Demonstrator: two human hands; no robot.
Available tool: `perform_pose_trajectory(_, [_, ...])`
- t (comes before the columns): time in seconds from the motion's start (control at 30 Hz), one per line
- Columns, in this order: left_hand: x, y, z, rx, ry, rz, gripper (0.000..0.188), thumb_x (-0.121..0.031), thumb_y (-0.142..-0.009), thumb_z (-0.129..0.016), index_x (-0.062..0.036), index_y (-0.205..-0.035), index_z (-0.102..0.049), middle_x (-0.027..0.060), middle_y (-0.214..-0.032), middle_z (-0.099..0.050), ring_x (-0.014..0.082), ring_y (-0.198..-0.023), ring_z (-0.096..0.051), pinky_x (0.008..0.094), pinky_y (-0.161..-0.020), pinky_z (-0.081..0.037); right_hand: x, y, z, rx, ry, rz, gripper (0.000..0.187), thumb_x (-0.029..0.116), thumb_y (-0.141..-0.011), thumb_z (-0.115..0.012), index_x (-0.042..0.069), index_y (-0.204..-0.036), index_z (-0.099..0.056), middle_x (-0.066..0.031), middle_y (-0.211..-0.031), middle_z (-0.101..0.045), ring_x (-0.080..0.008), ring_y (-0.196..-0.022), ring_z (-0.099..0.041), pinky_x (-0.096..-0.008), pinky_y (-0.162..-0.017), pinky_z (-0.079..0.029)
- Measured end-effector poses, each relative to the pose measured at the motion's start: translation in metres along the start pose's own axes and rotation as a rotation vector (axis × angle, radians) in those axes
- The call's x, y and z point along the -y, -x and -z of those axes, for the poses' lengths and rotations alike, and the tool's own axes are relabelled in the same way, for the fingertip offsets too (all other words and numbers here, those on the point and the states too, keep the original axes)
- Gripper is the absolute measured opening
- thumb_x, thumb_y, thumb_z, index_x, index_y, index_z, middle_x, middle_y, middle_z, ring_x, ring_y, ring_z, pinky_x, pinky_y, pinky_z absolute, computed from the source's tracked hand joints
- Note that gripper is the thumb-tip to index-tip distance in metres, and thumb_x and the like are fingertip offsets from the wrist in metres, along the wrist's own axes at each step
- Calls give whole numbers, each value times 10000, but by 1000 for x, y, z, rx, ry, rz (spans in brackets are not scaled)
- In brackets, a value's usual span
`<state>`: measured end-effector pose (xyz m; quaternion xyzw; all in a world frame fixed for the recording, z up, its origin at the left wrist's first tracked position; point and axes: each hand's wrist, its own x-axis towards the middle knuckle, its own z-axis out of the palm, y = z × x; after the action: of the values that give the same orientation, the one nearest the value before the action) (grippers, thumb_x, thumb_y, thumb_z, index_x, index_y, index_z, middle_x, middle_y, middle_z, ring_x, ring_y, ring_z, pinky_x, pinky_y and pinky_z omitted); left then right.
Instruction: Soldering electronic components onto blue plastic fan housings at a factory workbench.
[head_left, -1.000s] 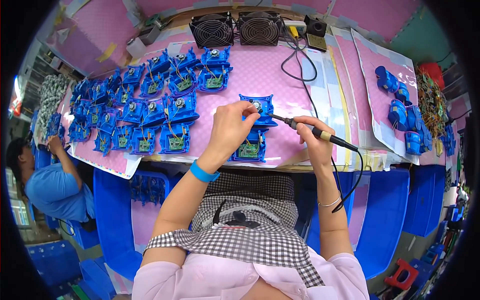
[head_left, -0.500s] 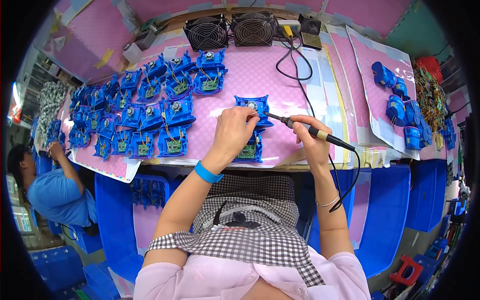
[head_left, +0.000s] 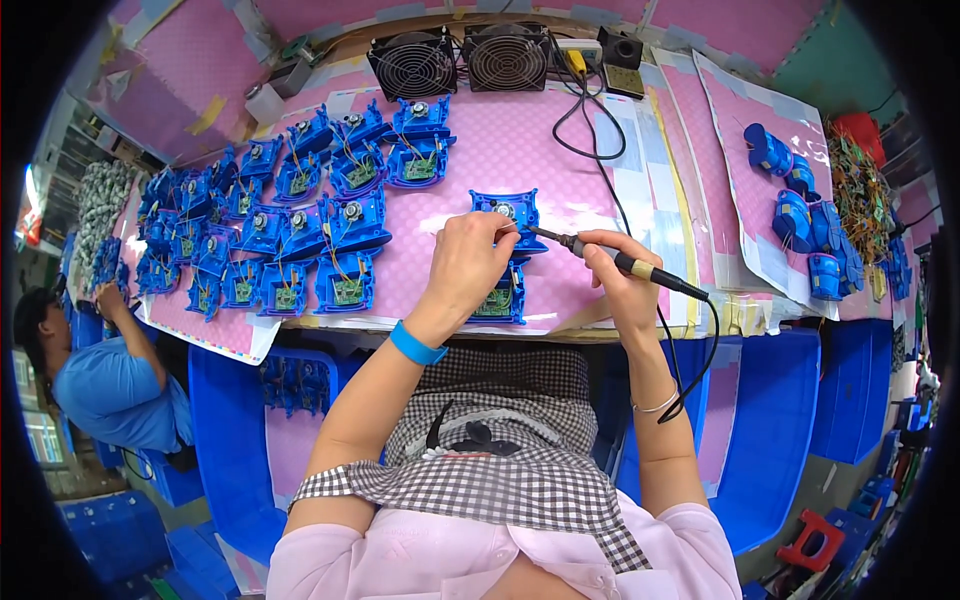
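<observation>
My right hand (head_left: 622,270) grips a soldering iron (head_left: 630,264) like a pen, its tip pointing left at a blue plastic housing half (head_left: 488,201) with a small round speaker (head_left: 504,211). Over the left side of that housing, my left hand (head_left: 470,255) is closed in a pinch. Whatever its fingertips hold is too small to make out; they are close to the iron's tip. Just below, partly behind my left hand, lies the matching blue half with a green circuit board (head_left: 497,302). The iron's black cable (head_left: 716,345) loops down past my right wrist.
Rows of opened blue housings (head_left: 300,230) with boards and speakers cover the table's left. Two black fans (head_left: 413,64) stand at the back, near a power strip (head_left: 580,50). More blue housings (head_left: 790,220) lie right. Blue bins (head_left: 765,440) sit below the edge. A co-worker (head_left: 120,385) works far left.
Both my hands and the soldering iron stay in nearly the same place. At far left, the co-worker's hand has shifted slightly.
</observation>
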<state>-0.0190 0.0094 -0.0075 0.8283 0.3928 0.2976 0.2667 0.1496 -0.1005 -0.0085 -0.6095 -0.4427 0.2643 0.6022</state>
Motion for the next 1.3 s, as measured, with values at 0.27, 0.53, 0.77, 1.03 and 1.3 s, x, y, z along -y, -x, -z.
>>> perform_pose_trajectory(0.27, [0, -1, 0, 2, -9, 15, 138, -99, -766, -695, 11, -847, -707, 166, -781, -691, 285, -709, -682, 351, -667, -530, 11, 3, 4, -10, 6, -40, 174, 40, -828, -637, -38, -976, -687, -35, -669, -608, -68, -539, -517, -203, -491, -405])
perform_pose_trajectory(0.53, [-1, -1, 0, 6, 4, 6, 144, -93, -767, -687, 21, -852, -705, 171, -787, -693, 285, -715, -687, 349, -673, -534, 11, 2, 7, -59, -46, -50, 180, 57, -838, -629, -40, -979, -685, -60, -678, -612, -80, -560, -531, -208, -516, -413])
perform_pose_trajectory(0.77, [2, -2, 0, 17, -11, -13, 149, -104, -774, -673, 17, -854, -709, 169, -795, -694, 292, -716, -684, 353, -665, -530, 10, 2, 6, -108, -57, -21, 226, 64, -844, -625, -45, -1038, -665, -45, -680, -592, -78, -556, -521, -208, -519, -408])
perform_pose_trajectory(1.03, [17, 19, 35, -404, 140, 19, 160, -126, -832, -652, 28, -859, -687, 147, -762, -670, 251, -669, -645, 350, -615, -488, 15, 7, 13, -171, -97, 3, 229, 71, -852, -619, -61, -1036, -651, -63, -694, -594, -85, -558, -518, -203, -515, -398])
perform_pose_trajectory(1.3, [37, 26, 25, -142, 35, 408, 307, -277, -851, -663, 26, -819, -696, 100, -630, -668, 153, -559, -645, 277, -553, -482, 13, 4, 1, -100, -185, 26, 206, 64, -835, -647, -35, -1013, -675, -54, -708, -633, -67, -552, -530, -194, -498, -400])
